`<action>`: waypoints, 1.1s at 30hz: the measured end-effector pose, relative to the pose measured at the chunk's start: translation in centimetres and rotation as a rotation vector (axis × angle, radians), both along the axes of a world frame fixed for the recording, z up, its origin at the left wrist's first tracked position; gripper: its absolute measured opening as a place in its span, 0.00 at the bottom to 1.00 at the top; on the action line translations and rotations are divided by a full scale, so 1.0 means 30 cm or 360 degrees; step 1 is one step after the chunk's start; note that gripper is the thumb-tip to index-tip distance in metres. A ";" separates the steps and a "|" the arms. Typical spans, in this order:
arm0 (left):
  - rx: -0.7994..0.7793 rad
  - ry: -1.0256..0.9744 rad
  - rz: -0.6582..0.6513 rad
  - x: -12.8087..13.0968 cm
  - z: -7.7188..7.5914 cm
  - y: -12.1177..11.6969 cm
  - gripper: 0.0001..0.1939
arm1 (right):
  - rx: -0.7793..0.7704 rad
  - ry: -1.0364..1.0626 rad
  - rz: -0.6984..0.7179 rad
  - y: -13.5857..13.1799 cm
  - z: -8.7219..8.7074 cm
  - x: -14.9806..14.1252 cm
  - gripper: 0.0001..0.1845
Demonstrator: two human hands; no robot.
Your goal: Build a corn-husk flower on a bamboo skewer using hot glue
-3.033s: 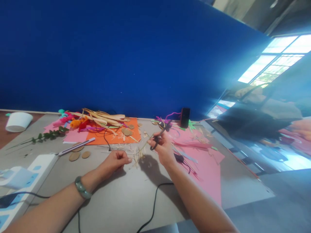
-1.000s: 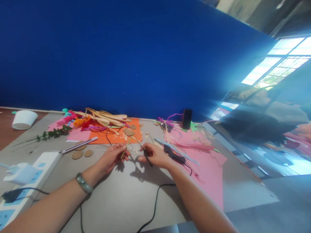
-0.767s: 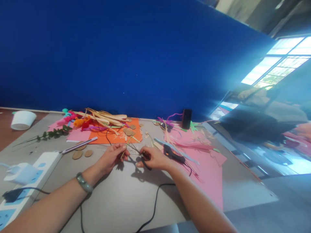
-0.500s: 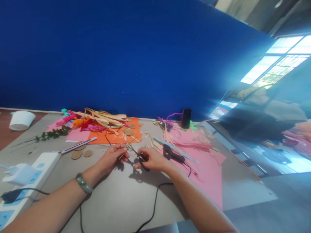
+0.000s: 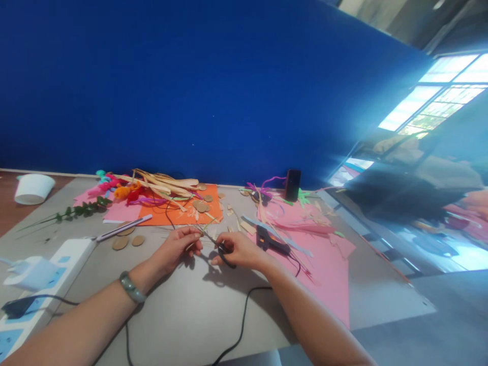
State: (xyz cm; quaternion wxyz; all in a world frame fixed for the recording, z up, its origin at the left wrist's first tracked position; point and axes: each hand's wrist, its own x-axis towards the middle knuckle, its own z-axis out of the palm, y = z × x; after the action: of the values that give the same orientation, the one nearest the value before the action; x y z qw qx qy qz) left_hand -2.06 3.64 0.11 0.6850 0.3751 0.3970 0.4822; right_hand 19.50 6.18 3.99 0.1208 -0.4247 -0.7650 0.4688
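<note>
Near: grey tabletop [image 5: 190, 315]. Above it, left hand [image 5: 181, 247] pinching thin greenish strip [image 5: 209, 222]; right hand [image 5: 242, 250] gripping dark scissors [image 5: 221, 250], blades near left fingertips, contact unclear. Strip probably light, bendy, easily split: pinch near end. Scissors likely stiff: hold loops. Beyond: orange sheet [image 5: 160, 219], blue partition [image 5: 213, 91].

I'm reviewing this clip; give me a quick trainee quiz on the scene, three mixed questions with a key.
1. Which hand holds the black-handled metal scissors?
2. True or false: the white tapered cup sits on the orange paper sheet.
3. What circles the wrist of the left hand? (a) black watch (b) mottled green bangle (c) red cord

Key: 1. The right hand. 2. False; it sits on the brown surface. 3. b.
</note>
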 end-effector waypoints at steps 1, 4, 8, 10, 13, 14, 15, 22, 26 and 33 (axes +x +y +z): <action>0.0002 0.0000 -0.0001 0.000 0.000 0.000 0.12 | -0.0016 0.0015 -0.0004 0.000 0.000 0.000 0.24; -0.0016 -0.0001 -0.0007 0.002 0.003 0.002 0.12 | -0.0054 0.0053 -0.0012 -0.001 -0.003 0.001 0.23; -0.0039 0.0005 0.0005 0.003 0.008 0.002 0.11 | -0.0089 0.0059 -0.0016 -0.001 -0.007 0.002 0.24; -0.0036 0.0012 0.0017 0.001 0.010 0.000 0.11 | -0.0097 0.0054 -0.0022 -0.001 -0.007 0.003 0.24; -0.0041 0.0015 0.0024 0.000 0.014 -0.002 0.11 | -0.0093 0.0046 -0.0025 -0.001 -0.006 0.003 0.24; -0.0043 0.0012 0.0028 0.000 0.016 -0.002 0.11 | -0.0087 0.0044 -0.0024 0.000 -0.006 0.003 0.24; -0.0044 0.0009 0.0028 0.000 0.017 -0.002 0.11 | -0.0080 0.0043 -0.0021 0.000 -0.006 0.003 0.24; -0.0024 -0.0034 -0.0024 -0.002 0.001 0.000 0.10 | -0.0064 0.0023 -0.0001 0.001 -0.006 0.002 0.24; -0.0014 -0.0030 -0.0020 -0.004 -0.010 0.003 0.10 | -0.0060 0.0015 0.0008 0.000 -0.005 -0.001 0.23; -0.0027 -0.0016 -0.0026 -0.006 -0.019 0.005 0.11 | -0.0072 0.0024 0.0010 0.000 -0.008 -0.003 0.23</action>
State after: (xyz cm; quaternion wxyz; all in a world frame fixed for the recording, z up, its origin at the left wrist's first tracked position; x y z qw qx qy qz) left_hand -2.24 3.79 -0.47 0.6940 0.3701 0.3947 0.4750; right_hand 19.43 6.17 3.74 0.1155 -0.4214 -0.7546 0.4895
